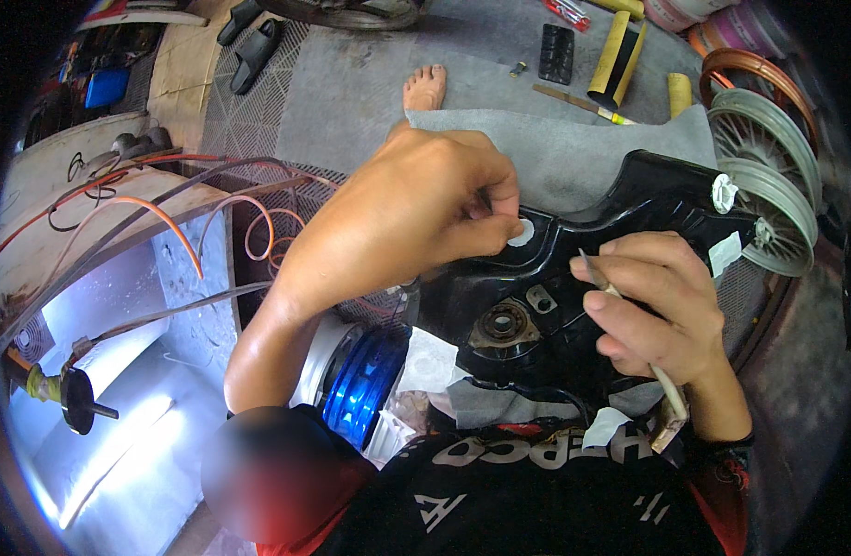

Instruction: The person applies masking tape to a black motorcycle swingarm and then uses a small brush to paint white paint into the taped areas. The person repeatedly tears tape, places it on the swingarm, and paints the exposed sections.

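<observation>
A glossy black vehicle part (pixel 573 222), large and moulded, lies across my lap. Set into it is a round socket (pixel 502 322) with a ring like a bearing. My left hand (pixel 434 190) reaches over its far left edge, thumb and fingers pinched at a small round piece of white tape (pixel 521 233); whether that tape is still stuck down is hidden. In my right hand (pixel 661 301), over the part, is a slim knife (pixel 666 387), its pointed blade toward the left hand. More white tape (pixel 724 253) covers spots at the right end.
Grey cloth (pixel 573 139) lies under the part's far side. A blue cylinder-like rim (pixel 360 385) stands left of my lap. Wheel rims (pixel 768 213) are stacked at the right. Orange coiled hose (pixel 157 208) hangs at left. Yellow pieces (pixel 620 65) and a bare foot (pixel 425 88) are on the floor.
</observation>
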Motion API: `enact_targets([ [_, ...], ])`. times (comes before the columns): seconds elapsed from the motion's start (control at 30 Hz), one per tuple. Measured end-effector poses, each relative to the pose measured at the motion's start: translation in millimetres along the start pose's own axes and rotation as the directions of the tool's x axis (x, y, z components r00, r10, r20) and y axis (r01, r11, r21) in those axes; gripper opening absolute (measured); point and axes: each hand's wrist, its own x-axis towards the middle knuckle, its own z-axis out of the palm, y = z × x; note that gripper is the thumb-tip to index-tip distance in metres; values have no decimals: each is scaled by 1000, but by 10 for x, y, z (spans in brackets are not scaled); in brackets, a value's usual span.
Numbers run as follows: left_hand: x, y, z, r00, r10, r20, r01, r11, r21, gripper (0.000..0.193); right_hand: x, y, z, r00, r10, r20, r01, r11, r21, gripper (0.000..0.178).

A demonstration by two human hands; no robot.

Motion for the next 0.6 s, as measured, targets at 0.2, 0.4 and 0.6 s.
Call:
enact_targets([
  [0.2,-18,13,4,999,38,-19,-36,998,56,14,67,31,56,988,-82,134,100,986,-134,39],
  [0.4,-15,17,17,1000,14,-12,-13,998,55,14,53,37,118,984,-57,172,90,977,-195,37],
  [0.6,-34,39,18,998,50,-37,-45,990,134,16,49,19,163,983,-12,181,57,968,-244,35],
])
